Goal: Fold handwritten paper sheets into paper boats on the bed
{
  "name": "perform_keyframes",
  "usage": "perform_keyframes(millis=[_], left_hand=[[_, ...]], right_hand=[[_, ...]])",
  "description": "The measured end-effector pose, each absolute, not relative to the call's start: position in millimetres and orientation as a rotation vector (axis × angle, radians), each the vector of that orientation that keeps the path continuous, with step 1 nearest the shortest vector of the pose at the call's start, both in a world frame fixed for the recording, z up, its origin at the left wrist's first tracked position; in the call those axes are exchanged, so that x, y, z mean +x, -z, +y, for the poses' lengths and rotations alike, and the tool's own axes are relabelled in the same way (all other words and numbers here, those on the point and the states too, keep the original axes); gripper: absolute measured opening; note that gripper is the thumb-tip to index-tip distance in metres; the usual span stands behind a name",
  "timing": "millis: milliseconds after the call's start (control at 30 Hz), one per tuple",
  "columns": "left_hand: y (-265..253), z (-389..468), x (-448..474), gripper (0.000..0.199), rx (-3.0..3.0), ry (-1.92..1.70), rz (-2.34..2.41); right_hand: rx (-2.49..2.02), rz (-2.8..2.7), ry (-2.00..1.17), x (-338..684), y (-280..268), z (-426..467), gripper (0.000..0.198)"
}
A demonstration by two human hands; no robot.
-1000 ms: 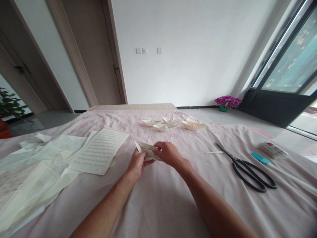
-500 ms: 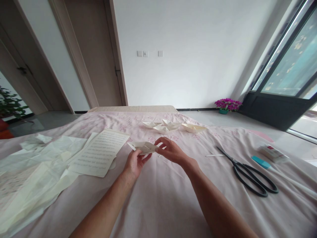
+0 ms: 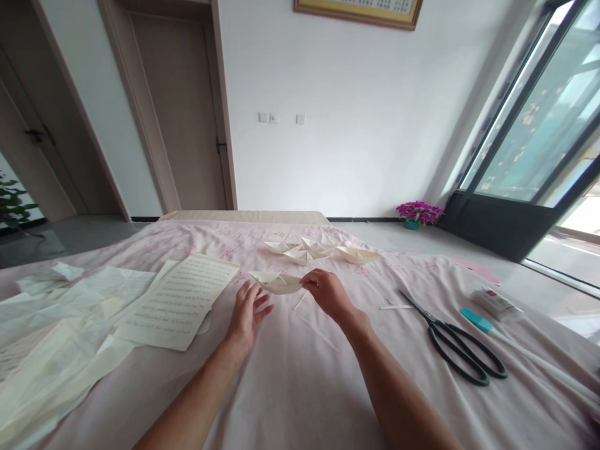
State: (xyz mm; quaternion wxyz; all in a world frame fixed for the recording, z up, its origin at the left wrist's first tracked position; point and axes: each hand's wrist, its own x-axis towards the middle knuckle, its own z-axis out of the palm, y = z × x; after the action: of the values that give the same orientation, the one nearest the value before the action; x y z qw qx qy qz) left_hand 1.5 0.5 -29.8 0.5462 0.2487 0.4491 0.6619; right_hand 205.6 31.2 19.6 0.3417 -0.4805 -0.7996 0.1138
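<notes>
A folded paper boat [image 3: 280, 284] is in front of me, low over the pink cloth. My right hand [image 3: 328, 292] pinches its right tip between thumb and fingers. At the boat's left end, my left hand [image 3: 247, 312] has its fingers spread apart; whether a fingertip touches the paper I cannot tell. A thin paper strip [image 3: 299, 302] lies just below the boat. Farther back, several finished paper boats [image 3: 307, 255] sit close together, with a yellowish paper boat [image 3: 359, 255] at their right end.
Handwritten sheets [image 3: 173, 303] and crumpled paper [image 3: 60, 337] cover the left side of the cloth [image 3: 290, 387]. To the right lie black-handled scissors [image 3: 462, 347], white paper scraps [image 3: 395, 307], a blue-ended tool [image 3: 477, 319] and a small packet [image 3: 497, 304].
My left hand has loosened from the boat and its fingers have spread. My right hand now pinches the boat's right tip. The camera view has tilted up.
</notes>
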Motion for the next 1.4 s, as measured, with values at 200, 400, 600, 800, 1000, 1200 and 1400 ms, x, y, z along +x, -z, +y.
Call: perform_keyframes(millis=[200, 400, 600, 800, 1000, 1200, 1400], left_hand=[[45.1, 6.2, -2.7, 0.059, 0.805, -1.639, 1.28], [48.2, 7.0, -3.1, 0.049, 0.868, -1.639, 1.291], [52.4, 7.2, -2.1, 0.047, 0.955, -1.619, 1.306], [59.9, 8.7, -2.2, 0.046, 1.077, -1.574, 1.34], [61.4, 9.1, -3.3, 0.045, 1.122, -1.563, 1.349], [59.3, 8.8, -2.1, 0.044, 1.106, -1.551, 1.36], [59.9, 9.1, -1.8, 0.043, 1.137, -1.532, 1.375]], right_hand=[[-1.486, -1.886, -0.384, 258.4, -25.3, 60.5, 0.022], [-1.605, -1.819, -0.349, 325.5, -33.7, 88.2, 0.022], [-1.756, -1.681, -0.325, 382.9, -12.3, 99.7, 0.025], [-1.841, -1.656, -0.291, 409.9, 3.7, 112.0, 0.024], [-1.882, -1.649, -0.293, 418.3, 11.0, 117.8, 0.024], [-1.914, -1.634, -0.28, 419.9, 16.1, 118.8, 0.025], [-1.914, -1.628, -0.194, 415.4, 15.1, 124.1, 0.023]])
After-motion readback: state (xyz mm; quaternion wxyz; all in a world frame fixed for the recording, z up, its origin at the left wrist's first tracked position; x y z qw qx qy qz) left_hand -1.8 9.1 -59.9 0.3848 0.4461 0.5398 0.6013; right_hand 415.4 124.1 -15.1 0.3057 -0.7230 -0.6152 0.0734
